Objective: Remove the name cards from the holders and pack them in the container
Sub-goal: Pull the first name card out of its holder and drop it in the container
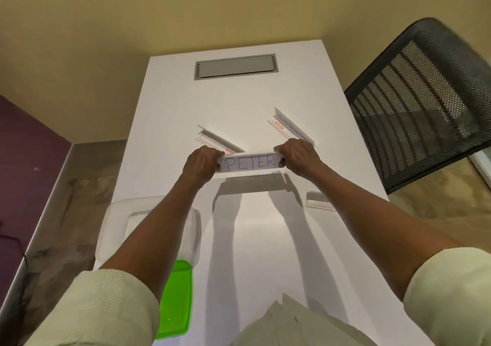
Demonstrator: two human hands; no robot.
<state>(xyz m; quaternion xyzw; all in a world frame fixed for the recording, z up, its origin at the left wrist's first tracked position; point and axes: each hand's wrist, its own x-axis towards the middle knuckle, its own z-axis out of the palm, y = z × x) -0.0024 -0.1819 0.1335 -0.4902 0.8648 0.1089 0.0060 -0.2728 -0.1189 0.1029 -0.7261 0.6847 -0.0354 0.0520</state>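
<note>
- Fingers [210, 152] of the left hand [202, 163] are curled round the left end of the "PETER" name card [249, 162]; the right end is pinched by the right hand [295, 155].
- The card is held level between both hands, above the white table [239, 101].
- Two clear holders are seen beyond: one [218, 141] at 11 o'clock from the card, one [292, 127] at 1 o'clock.
- The clear container [117, 228] sits at 7 o'clock, under the left forearm, its green lid [175, 300] nearer still.

Three card holders: one [249, 163], second [219, 141], third [292, 127]; one container [117, 226], one green lid [176, 300], one chair [425, 101].
</note>
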